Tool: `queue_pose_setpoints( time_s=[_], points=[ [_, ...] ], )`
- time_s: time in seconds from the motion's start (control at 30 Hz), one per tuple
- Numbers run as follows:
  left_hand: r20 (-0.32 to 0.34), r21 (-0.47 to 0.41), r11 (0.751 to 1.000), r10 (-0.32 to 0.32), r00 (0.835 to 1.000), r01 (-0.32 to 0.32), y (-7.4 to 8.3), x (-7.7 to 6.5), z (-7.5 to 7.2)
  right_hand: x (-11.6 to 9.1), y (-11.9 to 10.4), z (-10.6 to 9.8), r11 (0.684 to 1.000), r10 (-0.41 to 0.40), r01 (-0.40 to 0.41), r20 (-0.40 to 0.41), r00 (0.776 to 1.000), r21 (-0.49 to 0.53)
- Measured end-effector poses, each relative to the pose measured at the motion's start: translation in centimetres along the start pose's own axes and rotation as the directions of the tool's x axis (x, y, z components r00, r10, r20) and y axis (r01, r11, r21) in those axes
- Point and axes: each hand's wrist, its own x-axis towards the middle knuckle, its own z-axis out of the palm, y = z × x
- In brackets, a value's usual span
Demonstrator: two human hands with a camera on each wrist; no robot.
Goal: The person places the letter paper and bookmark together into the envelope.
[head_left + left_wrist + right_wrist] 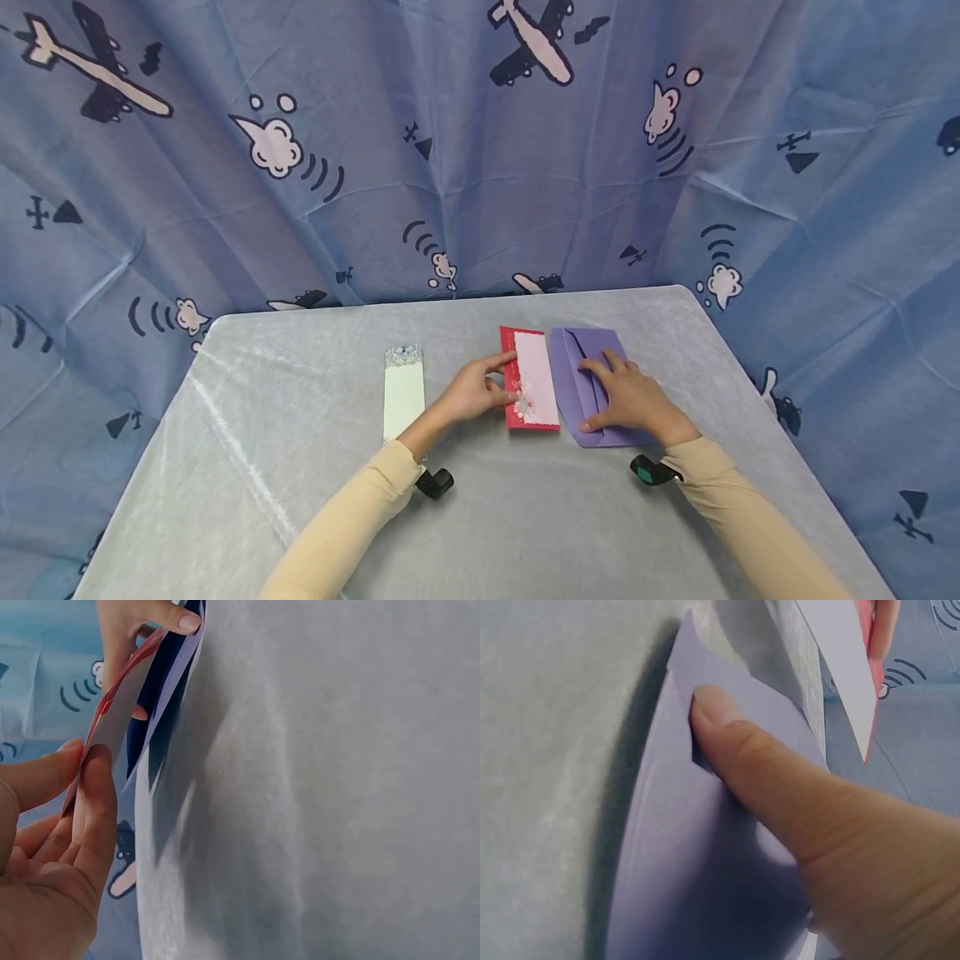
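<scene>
My left hand (472, 390) pinches the left edge of a red and pink greeting card (536, 375) between thumb and fingers. In the left wrist view the card (124, 712) is seen nearly edge-on, tilted, with its near end in those fingers. Just right of the card lies a purple envelope (566, 392), its flap side spread toward the card. My right hand (633, 396) grips the envelope at its pocket opening, thumb low and fingers higher up. In the right wrist view the thumb (742, 750) sits at the notch of the envelope's pocket (682, 825); the other fingers are mostly hidden there.
A pale green card (403, 392) with a silvery patterned top lies left of my left hand, partly behind the forearm. All rests on a grey cloth-covered table (247, 400). A blue curtain (465, 150) with airplane prints hangs behind the table's far edge.
</scene>
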Motion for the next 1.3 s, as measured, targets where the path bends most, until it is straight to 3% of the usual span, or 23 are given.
queue_pose_setpoints(
  time_s=[0.3,0.57,1.0,1.3],
  points=[
    [0.036,-0.053,0.999,0.007,0.999,-0.005,0.5,1.4,1.0,0.1,0.0,0.1,1.0,0.013,-0.013,0.031,0.999,0.002],
    [0.042,-0.085,0.996,-0.003,0.999,0.006,0.8,1.8,1.6,0.1,0.0,0.0,1.0,0.026,-0.026,0.046,0.999,-0.001],
    [0.043,-0.073,0.997,-0.023,0.999,0.026,0.5,2.9,2.4,0.1,-0.1,-0.1,1.0,0.02,-0.02,0.034,0.999,-0.007],
    [0.051,-0.007,1.0,-0.027,0.998,0.027,0.7,3.5,3.1,0.0,0.0,-0.2,1.0,0.027,-0.026,0.054,0.998,-0.007]
  ],
)
